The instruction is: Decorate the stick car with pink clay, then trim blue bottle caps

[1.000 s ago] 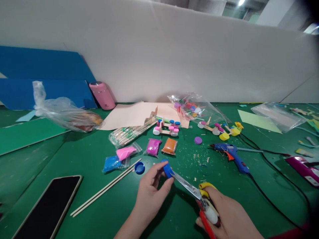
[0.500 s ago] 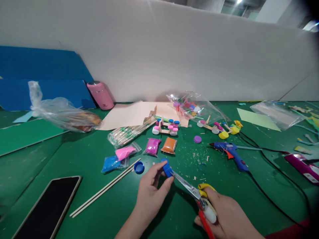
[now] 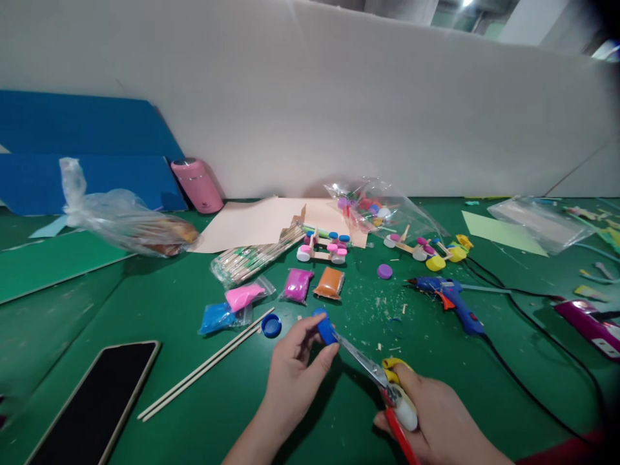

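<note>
Between the thumb and fingers of my left hand [image 3: 299, 367] is a blue bottle cap [image 3: 325, 328], held up over the green table [image 3: 203, 358]. My right hand [image 3: 438, 413] grips scissors [image 3: 368, 368] with one yellow and one red handle. Their blade tips touch the cap's edge; whether they pierce it I cannot tell. Another blue cap [image 3: 270, 325] lies left of my left hand, beside two thin wooden sticks [image 3: 206, 367]. Packets of purple clay [image 3: 297, 285] and orange clay [image 3: 330, 283] lie just beyond my hands.
A blue glue gun [image 3: 450, 300] with a black cord lies to the right. At the front left is a phone [image 3: 97, 403]. Small wheeled models [image 3: 323, 248], a stick bundle [image 3: 256, 258] and a bag of caps [image 3: 375, 206] are farther back, near a pink flask [image 3: 198, 186].
The right hand and the scissor handles have shifted slightly to the left. The cap stays pinched in the left hand, with the blade tips still at its edge.
</note>
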The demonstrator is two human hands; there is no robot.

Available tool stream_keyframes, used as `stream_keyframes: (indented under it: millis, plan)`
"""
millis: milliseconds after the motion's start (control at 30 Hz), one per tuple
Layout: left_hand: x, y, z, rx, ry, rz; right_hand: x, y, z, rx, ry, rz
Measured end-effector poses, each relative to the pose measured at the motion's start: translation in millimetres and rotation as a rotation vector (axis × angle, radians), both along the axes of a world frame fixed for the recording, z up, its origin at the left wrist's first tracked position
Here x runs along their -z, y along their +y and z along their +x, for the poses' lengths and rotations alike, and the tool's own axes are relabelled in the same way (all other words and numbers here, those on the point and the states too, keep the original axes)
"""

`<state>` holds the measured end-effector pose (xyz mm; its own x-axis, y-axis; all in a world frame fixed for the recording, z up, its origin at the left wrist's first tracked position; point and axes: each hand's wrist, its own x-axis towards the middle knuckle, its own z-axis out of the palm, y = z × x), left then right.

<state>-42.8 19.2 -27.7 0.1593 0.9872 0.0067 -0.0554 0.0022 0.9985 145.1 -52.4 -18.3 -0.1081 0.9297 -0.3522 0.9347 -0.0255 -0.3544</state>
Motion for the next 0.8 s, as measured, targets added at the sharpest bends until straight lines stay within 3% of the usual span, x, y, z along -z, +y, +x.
stream_keyframes:
  millis: [233,667,800]
  plan:
    - [1.2,-0.9,-1.1,-0.003,0.042,0.051,1.2,0.0,-0.1,0.015,0.046,0.017]
    - [8.9,-4.9,-3.3,-0.064,0.268,0.344,-10.4,0.2,-1.9,0.081,0.184,-0.040]
    - [7.4,-4.1,-3.7,-0.073,0.247,0.333,-13.8,2.6,-4.6,0.085,0.184,-0.065]
